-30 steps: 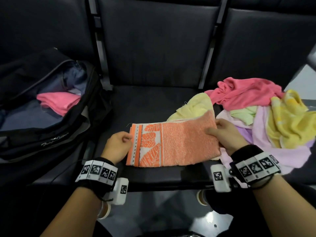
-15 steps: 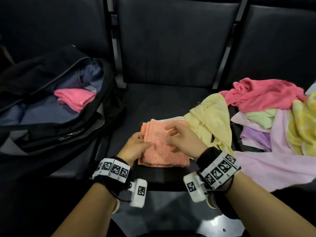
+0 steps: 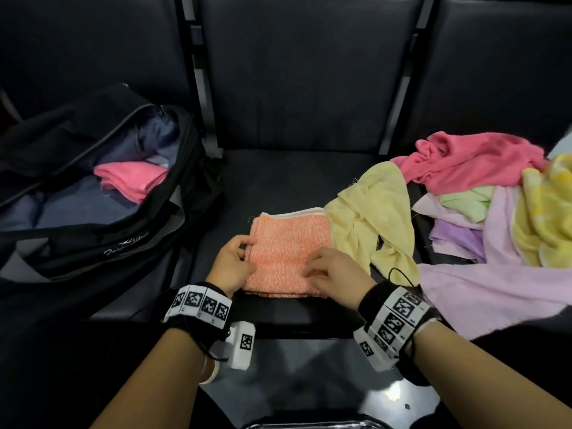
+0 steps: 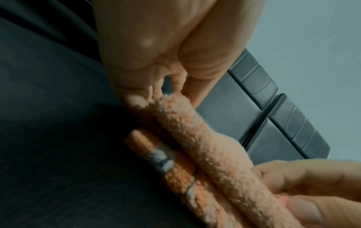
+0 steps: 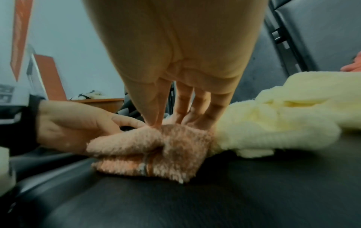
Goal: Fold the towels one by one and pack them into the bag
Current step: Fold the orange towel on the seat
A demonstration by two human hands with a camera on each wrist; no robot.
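Note:
A folded orange towel [image 3: 291, 246] lies on the middle black seat [image 3: 278, 181], its layers stacked [image 5: 148, 154]. My left hand [image 3: 238, 258] pinches the upper layer at the towel's left edge [image 4: 171, 101]. At the near right part my right hand [image 3: 322, 269] rests on top, with the top fold caught between thumb and fingers [image 5: 187, 117]. The black bag [image 3: 102, 243] lies unzipped on the left seat, a folded pink towel [image 3: 133, 178] inside it.
A pale yellow towel [image 3: 374, 212] touches the orange towel's right side. Further right a loose heap holds a pink towel [image 3: 473, 162], a green one [image 3: 464, 201], a lilac one [image 3: 495, 280] and a bright yellow one [image 3: 544, 212]. Seat backs rise behind.
The orange towel was a long strip held at both ends; it has been folded over into a compact square. Both hands have come together at its near edge.

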